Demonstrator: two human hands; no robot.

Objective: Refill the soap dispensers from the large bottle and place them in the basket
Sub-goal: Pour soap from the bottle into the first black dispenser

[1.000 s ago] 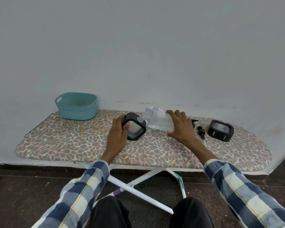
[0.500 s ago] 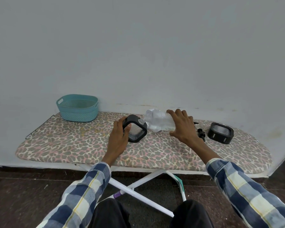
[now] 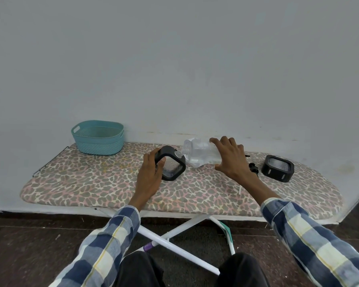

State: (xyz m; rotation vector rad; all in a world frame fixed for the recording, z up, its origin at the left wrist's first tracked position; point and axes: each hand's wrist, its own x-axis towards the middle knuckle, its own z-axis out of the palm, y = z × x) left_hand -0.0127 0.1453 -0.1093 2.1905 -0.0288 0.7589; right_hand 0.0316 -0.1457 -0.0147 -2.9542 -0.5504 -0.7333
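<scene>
Fingers of my left hand (image 3: 150, 177) curled around a black soap dispenser (image 3: 171, 163); my right hand (image 3: 229, 157) gripped the tilted clear refill bottle (image 3: 199, 155) above it.

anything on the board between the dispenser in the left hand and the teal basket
Nothing visible. The stretch of ironing board between the dispenser gripped by the left hand and the teal basket is bare cover. The large bottle lies on the dispenser's other side, under the right hand.
</scene>
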